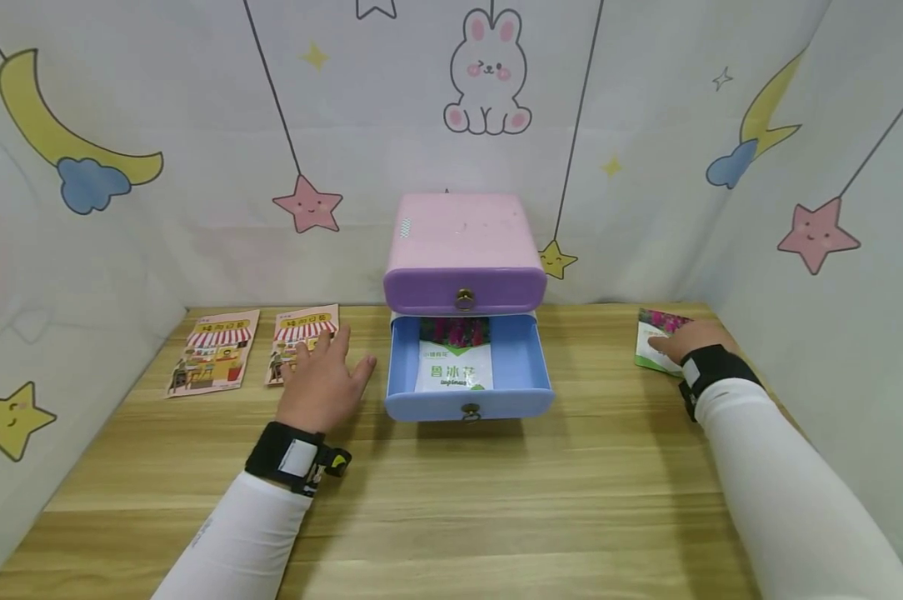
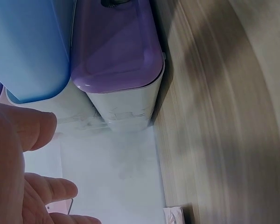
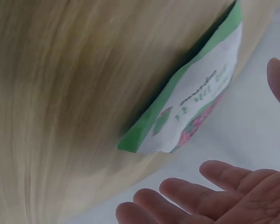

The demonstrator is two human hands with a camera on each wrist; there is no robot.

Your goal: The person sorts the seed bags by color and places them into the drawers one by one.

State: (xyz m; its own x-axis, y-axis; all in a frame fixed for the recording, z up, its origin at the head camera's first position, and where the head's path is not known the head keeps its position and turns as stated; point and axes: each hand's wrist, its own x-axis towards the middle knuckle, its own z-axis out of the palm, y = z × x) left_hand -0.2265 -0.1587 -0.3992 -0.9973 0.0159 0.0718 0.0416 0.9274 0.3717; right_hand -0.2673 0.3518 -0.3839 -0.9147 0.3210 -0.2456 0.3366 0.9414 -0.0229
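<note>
My left hand (image 1: 321,379) hovers with fingers spread between a pink illustrated packet (image 1: 301,321) and the drawer cabinet (image 1: 462,229). In the left wrist view its thumb (image 2: 39,128) is beside the blue drawer, and nothing lies in the grasp. At the right, my right hand (image 1: 697,340) reaches over a green and white seed packet (image 1: 654,357), partly covering it in the head view. The right wrist view shows its fingers (image 3: 191,196) extended and apart from the packet. A similar flower seed packet (image 1: 455,362) lies in the pulled-out blue drawer (image 1: 522,358).
Another pink packet (image 1: 213,354) lies at the far left. The cabinet's upper purple drawer (image 1: 425,292) is closed, and a lower purple drawer (image 2: 116,46) appears in the left wrist view. A printed cloth wall (image 1: 376,108) borders the wooden table (image 1: 451,508) at the back and sides.
</note>
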